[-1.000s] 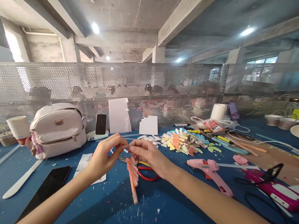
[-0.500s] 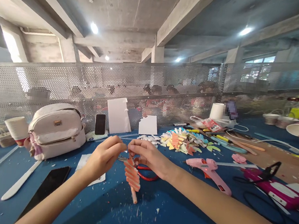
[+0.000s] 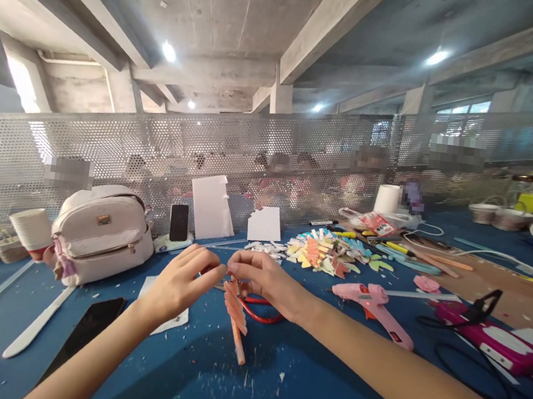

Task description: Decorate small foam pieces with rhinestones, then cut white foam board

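Since the earlier frames the pink craft piece [image 3: 236, 312] has turned a little, its slats now seen more edge-on, and both hands have stayed pinched at its top. Widest of all is the blue table [image 3: 204, 386], matt and flecked with white paper scraps. On it to the left sits a soft cream backpack [image 3: 102, 231] beside a stack of paper cups [image 3: 32, 229], with a black phone [image 3: 85, 332] lying flat nearer the person. To the right lie a glossy pink glue gun [image 3: 373, 303] and a heap of coloured paper cut-outs [image 3: 323, 250]; red-handled scissors [image 3: 260, 312] rest just behind the piece. The left hand [image 3: 178, 286] and right hand [image 3: 266, 280] meet above the table, each with thumb and fingers pressed together on the top end of the piece, which hangs tilted with its lower tip near the table. It is a thin stick carrying a row of short, flat salmon-pink strips. Several strips already look fixed along the stick, so the work seems well along, with only the top end in hand left.
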A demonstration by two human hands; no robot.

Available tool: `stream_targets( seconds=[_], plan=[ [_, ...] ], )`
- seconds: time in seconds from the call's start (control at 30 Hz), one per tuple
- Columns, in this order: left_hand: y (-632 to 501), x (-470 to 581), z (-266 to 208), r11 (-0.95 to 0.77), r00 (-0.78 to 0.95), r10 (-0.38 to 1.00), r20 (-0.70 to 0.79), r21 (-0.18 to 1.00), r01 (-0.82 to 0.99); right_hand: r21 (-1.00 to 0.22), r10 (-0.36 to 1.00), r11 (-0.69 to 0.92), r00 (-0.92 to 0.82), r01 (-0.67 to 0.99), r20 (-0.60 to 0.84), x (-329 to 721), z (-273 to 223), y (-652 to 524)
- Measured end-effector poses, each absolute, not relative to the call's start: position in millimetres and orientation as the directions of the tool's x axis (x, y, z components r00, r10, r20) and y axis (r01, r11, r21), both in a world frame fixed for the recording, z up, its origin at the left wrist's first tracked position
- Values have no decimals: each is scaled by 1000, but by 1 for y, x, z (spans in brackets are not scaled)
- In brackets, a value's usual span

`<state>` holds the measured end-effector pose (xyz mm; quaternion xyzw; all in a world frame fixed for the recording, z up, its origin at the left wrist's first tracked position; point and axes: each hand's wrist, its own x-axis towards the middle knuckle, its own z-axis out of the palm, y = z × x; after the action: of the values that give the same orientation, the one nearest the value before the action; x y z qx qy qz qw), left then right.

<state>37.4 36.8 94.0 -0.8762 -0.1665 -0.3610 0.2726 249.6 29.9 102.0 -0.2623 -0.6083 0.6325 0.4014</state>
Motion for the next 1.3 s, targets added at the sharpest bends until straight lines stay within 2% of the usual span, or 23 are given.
stream_targets(
  seconds=[0.13, 0.27, 0.43, 0.6, 0.67, 0.73, 0.87, 1.07, 1.3],
  plan=[
    [37, 38, 95, -827, 664, 107, 740, -305, 473, -981, 825, 74, -542, -177, 160, 249, 99, 34],
    [34, 42, 96, -879, 606, 171, 777, -158, 450, -975, 806, 157, -549, -160, 220, 249, 95, 39],
    [27, 50, 100, -903, 510, 366, 778, 163, 399, -906, 780, 415, -479, -87, 403, 249, 93, 41],
    [22, 57, 108, -771, 429, 636, 641, 549, 322, -796, 727, 605, -424, 25, 540, 251, 95, 41],
    [23, 59, 110, -682, 425, 717, 553, 683, 262, -706, 676, 701, -410, 100, 613, 252, 97, 39],
    [25, 60, 110, -588, 441, 767, 466, 786, 192, -559, 582, 808, -411, 189, 702, 254, 98, 37],
    [30, 61, 107, -409, 487, 807, 334, 911, 52, -265, 386, 913, -447, 309, 807, 258, 96, 37],
    [33, 64, 99, -153, 552, 812, 188, 982, -109, 49, 211, 897, -524, 439, 825, 262, 96, 38],
    [32, 63, 98, 18, 610, 789, 78, 988, -150, 399, -46, 770, -581, 498, 813, 265, 98, 40]
  ],
)
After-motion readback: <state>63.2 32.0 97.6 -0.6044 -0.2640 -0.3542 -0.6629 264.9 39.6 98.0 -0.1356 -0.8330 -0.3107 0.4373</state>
